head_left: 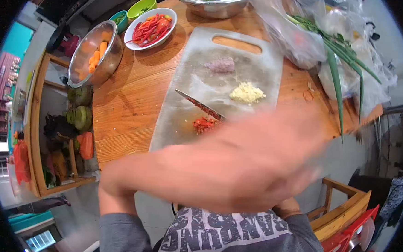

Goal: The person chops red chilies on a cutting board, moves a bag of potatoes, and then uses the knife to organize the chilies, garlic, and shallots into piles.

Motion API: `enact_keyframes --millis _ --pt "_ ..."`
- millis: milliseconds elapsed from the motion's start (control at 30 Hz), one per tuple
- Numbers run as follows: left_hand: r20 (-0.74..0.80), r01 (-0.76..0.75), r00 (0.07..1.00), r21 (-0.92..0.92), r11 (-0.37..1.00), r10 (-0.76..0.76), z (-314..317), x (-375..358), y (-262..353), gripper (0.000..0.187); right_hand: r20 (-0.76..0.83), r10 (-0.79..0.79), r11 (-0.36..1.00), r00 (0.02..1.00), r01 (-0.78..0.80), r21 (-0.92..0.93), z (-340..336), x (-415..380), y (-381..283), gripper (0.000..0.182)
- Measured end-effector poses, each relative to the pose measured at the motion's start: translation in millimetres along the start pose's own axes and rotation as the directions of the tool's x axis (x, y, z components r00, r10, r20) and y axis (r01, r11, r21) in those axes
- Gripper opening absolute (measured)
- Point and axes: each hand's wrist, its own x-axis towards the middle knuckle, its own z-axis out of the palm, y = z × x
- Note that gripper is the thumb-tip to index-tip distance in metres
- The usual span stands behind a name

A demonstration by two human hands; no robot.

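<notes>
My left hand [274, 149] reaches across the front of the cutting board [188, 46], smeared by motion, so its fingers cannot be made out. Behind it, my right hand is mostly hidden; only the right wrist [288, 207] shows below. A knife [198, 103] sticks out from under the hands, its blade tilted on edge with red bits clinging to it and its handle covered. Finely chopped red chili [205, 125] lies beside the blade. Farther up the board are a pile of minced garlic [247, 93] and a small purplish minced heap [221, 64].
A white bowl of red chilies [130, 34], a metal bowl with carrots [114, 65] and small green bowls [146, 5] stand on the left. At the back is a metal basin of cut greens [208, 8]. Plastic bags [298, 46] and spring onions [335, 81] lie on the right.
</notes>
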Motion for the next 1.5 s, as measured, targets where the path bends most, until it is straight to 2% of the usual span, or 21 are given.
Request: enact_keyframes --millis 33,100,200,233,267,300,333,367,400,433,500,667,900,1100,1133,1200,1233,1300,1333,1433,1500 --pt "0.365 -0.202 0.92 0.125 0.971 0.144 40 -6 9 0.045 0.03 0.066 0.997 0.997 -0.064 -0.048 -1 -2 -3 0.036" --pt "0.884 -0.492 0.38 -0.055 0.869 0.271 104 -28 35 0.04 -0.148 -0.026 0.991 0.989 0.045 0.129 9 -2 7 0.035" --pt "0.981 -0.498 -0.031 -0.182 0.848 0.192 135 -24 61 0.033 -0.146 -0.079 0.988 0.986 0.097 0.121 7 -5 9 0.034" --pt "0.995 -0.465 -0.021 -0.094 0.88 0.095 131 -5 65 0.031 -0.133 -0.101 0.986 0.986 0.117 0.115 11 -3 11 0.033" --pt "1.0 -0.419 0.007 0.026 0.908 -0.025 124 22 68 0.03 -0.134 0.089 0.935 0.987 -0.129 -0.331 45 -20 9 0.036" --pt "0.985 -0.36 0.028 0.169 0.918 -0.17 117 52 71 0.041 -0.181 -0.014 0.996 0.983 -0.003 -0.092 31 -12 10 0.037" --pt "0.973 -0.651 0.203 0.217 0.727 -0.108 107 63 67 0.041 -0.225 -0.117 0.979 0.967 0.151 0.139 17 -5 11 0.039" --pt "0.87 -0.599 0.474 0.433 0.673 -0.137 104 74 63 0.045 -0.173 -0.103 0.983 0.98 0.127 0.135 19 -6 11 0.037" --pt "0.783 -0.707 0.622 0.574 0.413 -0.025 104 77 60 0.05 -0.172 -0.111 0.982 0.979 0.135 0.129 16 -5 10 0.037" --pt "0.673 -0.639 0.73 0.614 0.463 0.115 104 86 51 0.051 -0.164 -0.121 0.981 0.979 0.143 0.13 14 -3 8 0.036" --pt "0.702 -0.704 0.638 0.366 0.609 0.315 123 71 48 0.045 -0.232 -0.146 0.976 0.962 0.179 0.128 10 1 8 0.034" --pt "0.878 -0.487 -0.288 -0.479 0.73 0.383 169 -49 66 0.031 -0.238 -0.111 0.982 0.965 0.143 0.12 17 -1 9 0.034" --pt "0.997 -0.593 -0.012 0.051 0.804 -0.071 159 24 67 0.052 -0.17 -0.11 0.986 0.979 0.129 0.107 21 -12 18 0.041" --pt "0.979 -0.617 0.043 0.182 0.765 -0.199 119 53 69 0.054 -0.161 -0.098 0.982 0.982 0.122 0.147 24 -15 18 0.045" --pt "0.922 -0.538 0.369 0.317 0.781 -0.12 117 52 71 0.056 -0.155 -0.107 0.98 0.982 0.131 0.153 17 -11 14 0.041" --pt "0.754 -0.559 0.654 0.537 0.632 -0.062 110 46 69 0.055 -0.187 -0.106 0.973 0.977 0.141 0.182 17 -7 11 0.034" --pt "0.751 -0.668 0.656 0.62 0.412 -0.068 106 38 65 0.052 -0.104 -0.126 0.986 0.987 0.136 0.097 15 -6 13 0.033" --pt "0.922 -0.841 0.387 0.337 0.423 0.034 124 14 62 0.048 -0.141 -0.13 0.988 0.981 0.14 0.059 15 -4 13 0.033" --pt "0.969 -0.795 0.11 -0.048 0.604 0.222 154 -19 60 0.046 -0.256 -0.117 0.983 0.96 0.148 0.106 19 -3 9 0.034" --pt "0.816 -0.585 -0.53 -0.55 0.596 0.232 195 -62 69 0.054 -0.268 -0.084 0.987 0.96 0.117 0.111 19 -4 8 0.035" --pt "0.917 -0.662 -0.371 -0.373 0.65 0.148 192 -49 57 0.051 -0.223 -0.104 0.986 0.969 0.129 0.104 16 -7 13 0.036"
